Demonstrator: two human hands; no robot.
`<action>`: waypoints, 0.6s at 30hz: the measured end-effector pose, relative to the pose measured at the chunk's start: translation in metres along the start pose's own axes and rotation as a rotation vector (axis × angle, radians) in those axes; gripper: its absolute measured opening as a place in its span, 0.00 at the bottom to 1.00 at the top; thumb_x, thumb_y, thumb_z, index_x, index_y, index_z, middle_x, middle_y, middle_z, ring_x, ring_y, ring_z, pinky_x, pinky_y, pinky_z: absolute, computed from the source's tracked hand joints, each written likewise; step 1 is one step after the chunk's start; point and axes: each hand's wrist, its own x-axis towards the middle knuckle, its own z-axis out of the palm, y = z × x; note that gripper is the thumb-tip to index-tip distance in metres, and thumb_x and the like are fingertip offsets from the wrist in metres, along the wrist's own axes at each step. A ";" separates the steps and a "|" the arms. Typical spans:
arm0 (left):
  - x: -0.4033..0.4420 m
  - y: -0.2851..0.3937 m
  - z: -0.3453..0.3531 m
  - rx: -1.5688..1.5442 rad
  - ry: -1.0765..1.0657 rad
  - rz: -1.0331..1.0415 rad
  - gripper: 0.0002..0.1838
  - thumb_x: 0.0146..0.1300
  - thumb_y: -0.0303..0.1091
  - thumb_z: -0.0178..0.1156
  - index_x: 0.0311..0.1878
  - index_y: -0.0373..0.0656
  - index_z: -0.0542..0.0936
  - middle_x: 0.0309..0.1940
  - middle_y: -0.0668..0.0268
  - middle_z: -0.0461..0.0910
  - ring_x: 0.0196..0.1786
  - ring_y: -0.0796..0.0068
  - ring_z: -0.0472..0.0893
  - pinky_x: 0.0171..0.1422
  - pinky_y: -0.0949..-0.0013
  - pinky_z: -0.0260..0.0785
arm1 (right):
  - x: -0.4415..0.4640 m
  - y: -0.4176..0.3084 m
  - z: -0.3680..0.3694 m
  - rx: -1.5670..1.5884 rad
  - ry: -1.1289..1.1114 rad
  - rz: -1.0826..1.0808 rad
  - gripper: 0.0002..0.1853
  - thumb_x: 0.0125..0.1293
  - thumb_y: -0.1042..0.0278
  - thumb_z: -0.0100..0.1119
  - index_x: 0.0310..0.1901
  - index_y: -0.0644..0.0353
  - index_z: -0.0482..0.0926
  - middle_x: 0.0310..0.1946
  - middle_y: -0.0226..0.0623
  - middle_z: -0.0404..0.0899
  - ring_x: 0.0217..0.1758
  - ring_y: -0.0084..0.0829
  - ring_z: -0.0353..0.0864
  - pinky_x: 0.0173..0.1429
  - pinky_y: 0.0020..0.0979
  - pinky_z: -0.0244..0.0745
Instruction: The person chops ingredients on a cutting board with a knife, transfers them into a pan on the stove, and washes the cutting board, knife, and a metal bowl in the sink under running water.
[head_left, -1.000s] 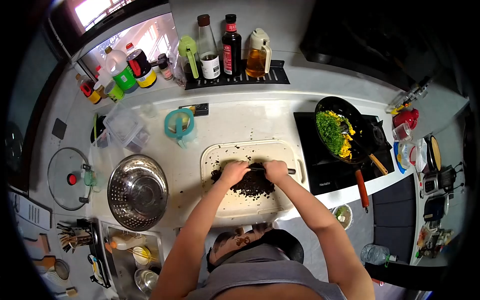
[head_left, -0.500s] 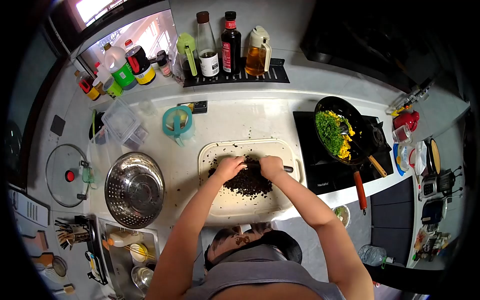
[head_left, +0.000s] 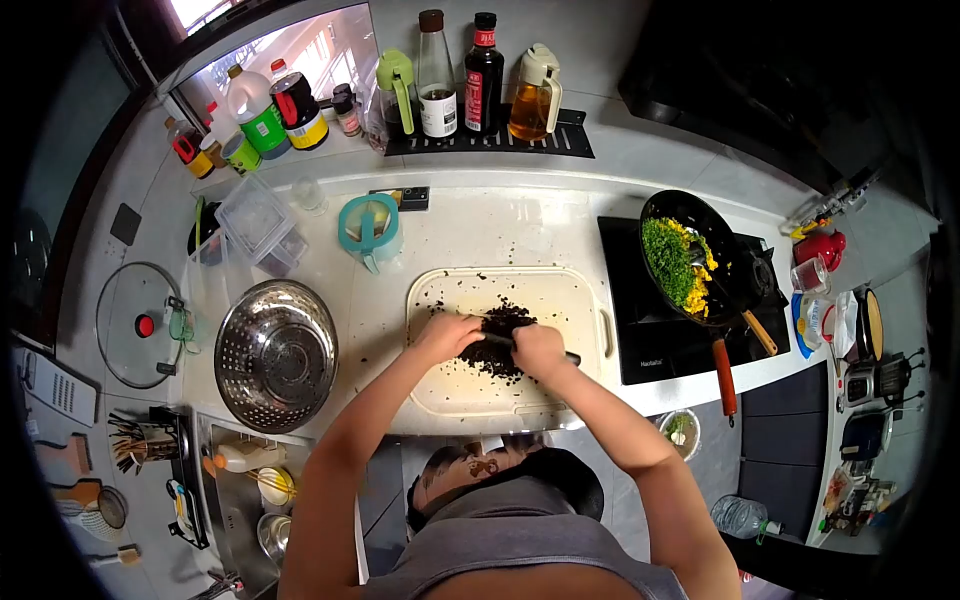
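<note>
A heap of finely chopped dark bits (head_left: 507,318) lies on the cream cutting board (head_left: 440,395), with crumbs scattered around it. A knife (head_left: 496,339) lies across the heap, its dark handle end sticking out on the right. My right hand (head_left: 538,350) is closed around the knife at the handle side. At the other end, the fingers of my left hand (head_left: 447,337) are bent together against the blade's front part. Bits and fingers hide part of the blade.
Left of the board stands a steel colander (head_left: 276,355), with a teal-lidded jug (head_left: 368,228) behind. A wok (head_left: 690,262) with chopped greens and yellow egg sits on the black stove (head_left: 650,355) at right. Bottles (head_left: 484,85) line a rear rack. The sink (head_left: 235,510) is lower left.
The knife has turned, its handle end now nearer my body. Both hands moved with it, my right hand coming closer to me. My left hand shifted slightly left, and the camera view shifted a little.
</note>
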 end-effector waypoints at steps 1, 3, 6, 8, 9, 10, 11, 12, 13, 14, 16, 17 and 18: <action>-0.011 -0.003 0.006 0.000 0.037 -0.002 0.10 0.57 0.38 0.59 0.30 0.42 0.73 0.24 0.60 0.75 0.30 0.56 0.76 0.33 0.59 0.67 | 0.000 -0.004 0.005 -0.024 -0.019 -0.036 0.07 0.51 0.65 0.56 0.30 0.55 0.80 0.26 0.41 0.81 0.31 0.40 0.82 0.38 0.38 0.77; -0.025 -0.013 0.026 -0.021 0.065 -0.028 0.10 0.56 0.38 0.60 0.29 0.42 0.73 0.24 0.60 0.75 0.30 0.57 0.76 0.33 0.59 0.67 | 0.002 -0.010 0.015 -0.034 -0.065 -0.049 0.07 0.52 0.67 0.55 0.30 0.55 0.81 0.28 0.41 0.81 0.33 0.39 0.82 0.38 0.36 0.78; -0.026 -0.009 0.033 0.049 0.107 -0.012 0.10 0.55 0.37 0.60 0.28 0.42 0.71 0.24 0.61 0.75 0.30 0.59 0.76 0.34 0.60 0.68 | 0.009 0.008 0.051 0.011 0.021 -0.070 0.07 0.52 0.64 0.56 0.31 0.55 0.79 0.24 0.41 0.80 0.29 0.41 0.81 0.35 0.40 0.77; -0.017 0.009 0.029 0.133 0.084 0.005 0.10 0.54 0.36 0.60 0.28 0.43 0.71 0.24 0.62 0.75 0.30 0.60 0.76 0.34 0.60 0.69 | 0.002 0.024 0.053 0.093 0.090 -0.135 0.07 0.53 0.64 0.55 0.30 0.55 0.79 0.23 0.41 0.80 0.27 0.41 0.81 0.34 0.41 0.76; -0.013 0.016 0.028 0.190 0.062 0.011 0.09 0.54 0.36 0.60 0.28 0.43 0.71 0.24 0.62 0.75 0.31 0.61 0.77 0.34 0.61 0.69 | -0.002 0.030 0.054 0.113 0.100 -0.139 0.07 0.53 0.64 0.55 0.30 0.55 0.78 0.23 0.41 0.80 0.27 0.42 0.80 0.34 0.41 0.76; -0.012 0.018 0.030 0.224 0.053 0.030 0.09 0.54 0.36 0.60 0.28 0.43 0.71 0.24 0.62 0.75 0.31 0.61 0.77 0.34 0.61 0.69 | -0.005 0.034 0.056 0.135 0.111 -0.144 0.07 0.53 0.64 0.55 0.30 0.55 0.78 0.23 0.42 0.80 0.26 0.42 0.80 0.34 0.41 0.76; -0.011 0.018 0.032 0.260 0.044 0.049 0.09 0.53 0.36 0.60 0.28 0.43 0.71 0.24 0.62 0.75 0.31 0.61 0.77 0.34 0.61 0.69 | -0.006 0.034 0.057 0.158 0.125 -0.149 0.06 0.53 0.64 0.55 0.30 0.56 0.78 0.23 0.42 0.79 0.26 0.42 0.80 0.33 0.41 0.76; -0.012 0.015 0.035 0.294 0.036 0.068 0.09 0.53 0.36 0.60 0.28 0.43 0.71 0.25 0.62 0.75 0.31 0.61 0.77 0.34 0.61 0.69 | -0.004 0.027 0.055 0.109 0.107 -0.124 0.06 0.53 0.65 0.55 0.30 0.56 0.78 0.23 0.42 0.80 0.26 0.42 0.80 0.33 0.40 0.76; -0.016 0.008 0.035 0.237 0.040 0.021 0.09 0.53 0.36 0.61 0.29 0.43 0.72 0.26 0.62 0.75 0.33 0.61 0.77 0.35 0.62 0.70 | -0.001 0.017 0.054 0.059 0.085 -0.101 0.06 0.53 0.65 0.54 0.30 0.56 0.78 0.23 0.42 0.80 0.27 0.42 0.81 0.33 0.40 0.76; -0.024 -0.002 0.037 0.150 0.090 0.004 0.09 0.54 0.36 0.60 0.29 0.43 0.72 0.26 0.62 0.75 0.32 0.61 0.77 0.35 0.61 0.69 | 0.002 0.007 0.052 0.006 0.063 -0.080 0.06 0.53 0.66 0.54 0.30 0.56 0.78 0.23 0.42 0.80 0.27 0.41 0.81 0.33 0.40 0.76; -0.034 -0.019 0.038 -0.018 0.188 -0.018 0.09 0.55 0.37 0.59 0.30 0.43 0.71 0.25 0.61 0.75 0.32 0.60 0.76 0.36 0.60 0.69 | 0.012 -0.015 0.030 -0.087 -0.038 -0.043 0.06 0.53 0.68 0.53 0.30 0.56 0.80 0.26 0.42 0.81 0.30 0.40 0.82 0.35 0.37 0.77; -0.035 -0.022 0.037 -0.053 0.201 -0.073 0.11 0.56 0.39 0.60 0.30 0.42 0.72 0.26 0.60 0.75 0.32 0.58 0.76 0.35 0.59 0.68 | 0.014 -0.022 0.017 -0.117 -0.068 -0.042 0.07 0.53 0.68 0.53 0.30 0.55 0.80 0.26 0.41 0.81 0.31 0.39 0.82 0.36 0.37 0.77; -0.035 -0.022 0.035 -0.126 0.250 -0.099 0.11 0.56 0.39 0.60 0.30 0.42 0.73 0.26 0.60 0.75 0.32 0.57 0.76 0.35 0.59 0.68 | 0.017 -0.026 0.006 -0.149 -0.095 -0.041 0.07 0.53 0.69 0.52 0.30 0.55 0.81 0.27 0.41 0.81 0.32 0.39 0.82 0.37 0.36 0.77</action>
